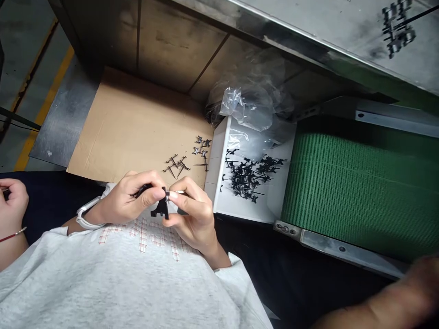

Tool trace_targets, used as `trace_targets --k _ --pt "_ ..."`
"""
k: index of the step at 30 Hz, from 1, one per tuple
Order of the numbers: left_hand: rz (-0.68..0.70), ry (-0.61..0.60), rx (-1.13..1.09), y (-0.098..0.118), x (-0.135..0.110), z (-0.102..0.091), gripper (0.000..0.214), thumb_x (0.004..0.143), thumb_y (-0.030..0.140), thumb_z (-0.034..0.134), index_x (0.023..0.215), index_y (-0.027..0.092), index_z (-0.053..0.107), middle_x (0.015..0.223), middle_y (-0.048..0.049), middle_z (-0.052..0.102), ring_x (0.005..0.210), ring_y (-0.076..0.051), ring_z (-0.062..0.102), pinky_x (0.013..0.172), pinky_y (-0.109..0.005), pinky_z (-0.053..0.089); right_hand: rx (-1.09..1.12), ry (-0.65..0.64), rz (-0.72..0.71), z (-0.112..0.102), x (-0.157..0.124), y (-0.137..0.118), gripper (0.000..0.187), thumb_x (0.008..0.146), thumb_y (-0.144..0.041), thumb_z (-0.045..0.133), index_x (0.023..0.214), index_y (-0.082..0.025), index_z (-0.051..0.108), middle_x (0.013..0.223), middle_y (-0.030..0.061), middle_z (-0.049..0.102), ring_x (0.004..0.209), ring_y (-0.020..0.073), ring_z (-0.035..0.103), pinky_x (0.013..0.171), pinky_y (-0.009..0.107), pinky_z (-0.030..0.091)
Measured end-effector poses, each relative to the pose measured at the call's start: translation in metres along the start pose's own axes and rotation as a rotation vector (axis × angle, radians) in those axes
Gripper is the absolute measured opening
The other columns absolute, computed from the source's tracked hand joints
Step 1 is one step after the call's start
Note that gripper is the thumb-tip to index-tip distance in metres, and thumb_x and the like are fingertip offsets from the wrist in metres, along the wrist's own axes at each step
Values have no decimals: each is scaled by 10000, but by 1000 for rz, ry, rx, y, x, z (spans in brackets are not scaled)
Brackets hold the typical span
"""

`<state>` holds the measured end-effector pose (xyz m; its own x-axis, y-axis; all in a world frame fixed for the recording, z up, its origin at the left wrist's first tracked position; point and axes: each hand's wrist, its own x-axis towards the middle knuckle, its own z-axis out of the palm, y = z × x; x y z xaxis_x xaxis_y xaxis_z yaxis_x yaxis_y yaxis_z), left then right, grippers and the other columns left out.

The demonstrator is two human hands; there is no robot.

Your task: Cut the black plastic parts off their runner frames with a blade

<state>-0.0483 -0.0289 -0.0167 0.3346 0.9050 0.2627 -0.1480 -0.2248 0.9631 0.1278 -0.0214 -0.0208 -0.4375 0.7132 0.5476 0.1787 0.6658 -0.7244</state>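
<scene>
My left hand (pixel 133 198) and my right hand (pixel 192 219) both pinch a black moulded plastic part (pixel 160 208) in front of my grey sweatshirt (pixel 103 283). A thin dark end runs from the part into my left fingers, and a pale sliver shows at my right fingertips. My fingers hide much of the part. A white strap (pixel 87 217) circles my left wrist. Several small black pieces (pixel 185 157) lie on a cardboard sheet (pixel 120 123) just beyond my hands.
A white bin (pixel 250 210) holds a heap of black parts (pixel 250 176) and a clear plastic bag (pixel 247 107). A green ribbed conveyor belt (pixel 350 196) runs to its right. A co-worker's hand (pixel 12 201) is at far left; another person's blurred arm (pixel 394 297) is at lower right.
</scene>
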Motion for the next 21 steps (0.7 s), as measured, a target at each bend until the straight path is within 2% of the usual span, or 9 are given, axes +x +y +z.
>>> trace_targets --k 5,12,21 --pt "-1 -20 -27 1 0 -1 154 989 257 506 856 201 561 636 48 493 515 -72 427 481 -194 341 -32 -18 -15 -2 0 -1 453 978 -457 477 1413 -351 399 812 -24 461 609 124 426 523 270 356" --pt "-21 -13 -37 1 0 0 155 984 258 515 847 202 559 626 50 482 505 -74 423 479 -201 346 -82 -7 -29 -3 -1 -1 334 989 -429 472 1301 -313 448 803 -29 472 606 119 426 541 273 347" --pt "-59 42 36 3 0 2 250 997 349 483 816 197 563 654 25 527 530 -85 482 503 -200 415 -215 94 -51 6 1 0 221 1010 -452 404 1135 -286 479 750 -41 500 575 109 416 567 280 310"
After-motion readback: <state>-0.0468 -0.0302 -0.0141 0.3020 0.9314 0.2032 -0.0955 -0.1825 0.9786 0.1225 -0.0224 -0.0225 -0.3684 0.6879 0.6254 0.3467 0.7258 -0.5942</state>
